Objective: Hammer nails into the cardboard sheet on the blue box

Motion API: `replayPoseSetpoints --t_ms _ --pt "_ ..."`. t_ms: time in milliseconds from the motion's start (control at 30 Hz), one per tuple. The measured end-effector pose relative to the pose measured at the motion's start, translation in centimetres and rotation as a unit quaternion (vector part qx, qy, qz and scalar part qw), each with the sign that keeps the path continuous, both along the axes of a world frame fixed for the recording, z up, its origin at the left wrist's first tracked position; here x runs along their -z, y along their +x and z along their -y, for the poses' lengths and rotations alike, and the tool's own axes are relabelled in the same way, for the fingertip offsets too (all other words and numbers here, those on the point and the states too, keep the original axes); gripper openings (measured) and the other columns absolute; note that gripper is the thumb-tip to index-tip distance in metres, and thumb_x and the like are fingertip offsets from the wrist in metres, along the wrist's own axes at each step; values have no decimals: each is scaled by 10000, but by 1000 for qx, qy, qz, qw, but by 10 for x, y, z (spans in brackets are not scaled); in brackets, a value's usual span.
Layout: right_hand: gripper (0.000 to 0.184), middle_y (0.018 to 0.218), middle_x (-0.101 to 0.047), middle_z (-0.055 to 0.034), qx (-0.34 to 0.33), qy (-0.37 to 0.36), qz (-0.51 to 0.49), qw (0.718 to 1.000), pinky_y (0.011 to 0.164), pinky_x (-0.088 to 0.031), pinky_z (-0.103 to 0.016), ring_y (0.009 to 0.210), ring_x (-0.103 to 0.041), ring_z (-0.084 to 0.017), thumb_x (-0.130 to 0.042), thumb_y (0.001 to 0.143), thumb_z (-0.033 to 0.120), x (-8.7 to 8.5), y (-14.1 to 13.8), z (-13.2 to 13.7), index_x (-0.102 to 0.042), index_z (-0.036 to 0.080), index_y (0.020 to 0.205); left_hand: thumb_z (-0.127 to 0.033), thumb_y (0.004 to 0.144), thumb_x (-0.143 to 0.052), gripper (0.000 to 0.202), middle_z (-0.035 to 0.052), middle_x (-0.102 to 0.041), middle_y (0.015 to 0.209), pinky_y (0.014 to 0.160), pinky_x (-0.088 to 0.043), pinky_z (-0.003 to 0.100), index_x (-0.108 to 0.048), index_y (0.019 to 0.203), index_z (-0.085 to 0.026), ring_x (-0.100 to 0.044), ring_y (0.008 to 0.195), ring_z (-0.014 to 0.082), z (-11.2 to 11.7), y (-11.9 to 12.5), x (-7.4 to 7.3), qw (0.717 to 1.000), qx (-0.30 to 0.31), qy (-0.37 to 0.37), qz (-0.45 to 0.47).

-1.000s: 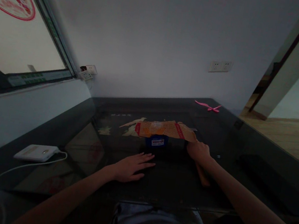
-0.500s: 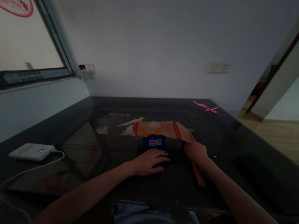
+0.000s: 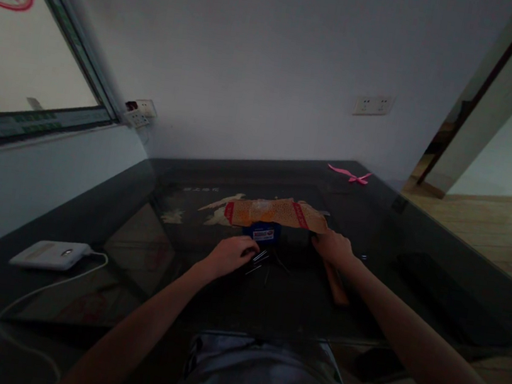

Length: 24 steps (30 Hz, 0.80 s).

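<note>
My left hand (image 3: 227, 255) rests on the dark glass table (image 3: 296, 312), fingers curled over several thin metal needles or pins (image 3: 261, 261) that lie scattered by its fingertips. A small blue box with a white label (image 3: 262, 232) stands just beyond them. Across the top of the box lies an orange patterned packet with red bands (image 3: 276, 213). My right hand (image 3: 331, 247) is closed at the packet's right end, holding its edge. Whether the left fingers pinch a needle is hidden in the dim light.
A white device with a cable (image 3: 48, 253) lies at the left of the table. A pink ribbon (image 3: 350, 175) sits at the far right corner. Wall sockets (image 3: 372, 105) are on the back wall. A window is at left, a doorway at right.
My left hand moved forward from lying flat to curling up beside the blue box, and thin needles now show by its fingertips. My right hand stayed at the packet's end.
</note>
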State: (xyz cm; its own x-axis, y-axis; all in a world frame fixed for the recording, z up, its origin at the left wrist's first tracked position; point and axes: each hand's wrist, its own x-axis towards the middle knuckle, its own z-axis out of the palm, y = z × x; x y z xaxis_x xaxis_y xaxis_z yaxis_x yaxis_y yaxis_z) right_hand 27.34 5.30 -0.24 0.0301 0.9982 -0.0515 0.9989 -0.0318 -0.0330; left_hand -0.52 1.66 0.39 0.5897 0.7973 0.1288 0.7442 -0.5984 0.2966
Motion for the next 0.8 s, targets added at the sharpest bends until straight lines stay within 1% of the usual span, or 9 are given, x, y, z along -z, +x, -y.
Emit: replayPoseSetpoints --t_ms 167,367,500,600,800 --pt "416 1107 -615 -159 -5 2 -4 1000 733 -453 -358 951 -610 -290 -346 873 364 0 2 0 -598 146 1121 -277 830 -486 169 -1 -616 940 692 -451 236 -599 947 -232 -576 822 139 4 10 5 999 -43 2 -19" --pt "396 1097 -618 -155 -6 2 -2 1000 740 -448 -350 952 -611 -281 -351 877 359 0 2 -1 -601 161 1114 -239 809 -517 154 -7 -613 931 640 -440 220 -598 939 -243 -577 827 137 3 14 7 997 -75 7 -34" --pt "394 1109 -616 -151 -5 -3 -5 1000 741 -449 -342 955 -609 -279 -362 871 354 0 2 -1 -604 161 1115 -220 819 -490 166 -1 -613 954 664 -437 234 -594 946 -249 -574 847 149 1 11 9 995 -76 29 -49" --pt "401 1111 -614 -153 -4 -4 -7 1000 745 -449 -350 958 -609 -279 -353 874 353 0 2 -1 -595 164 1132 -195 825 -464 185 19 -611 966 686 -436 249 -593 948 -242 -573 872 165 -1 7 9 993 -82 44 -76" --pt "398 1091 -624 -154 -5 -8 -12 1000 737 -452 -341 947 -614 -277 -380 865 363 -1 4 -2 -602 156 1122 -154 791 -480 213 41 -617 967 720 -441 262 -600 949 -233 -578 886 181 -2 0 5 984 -109 54 -129"
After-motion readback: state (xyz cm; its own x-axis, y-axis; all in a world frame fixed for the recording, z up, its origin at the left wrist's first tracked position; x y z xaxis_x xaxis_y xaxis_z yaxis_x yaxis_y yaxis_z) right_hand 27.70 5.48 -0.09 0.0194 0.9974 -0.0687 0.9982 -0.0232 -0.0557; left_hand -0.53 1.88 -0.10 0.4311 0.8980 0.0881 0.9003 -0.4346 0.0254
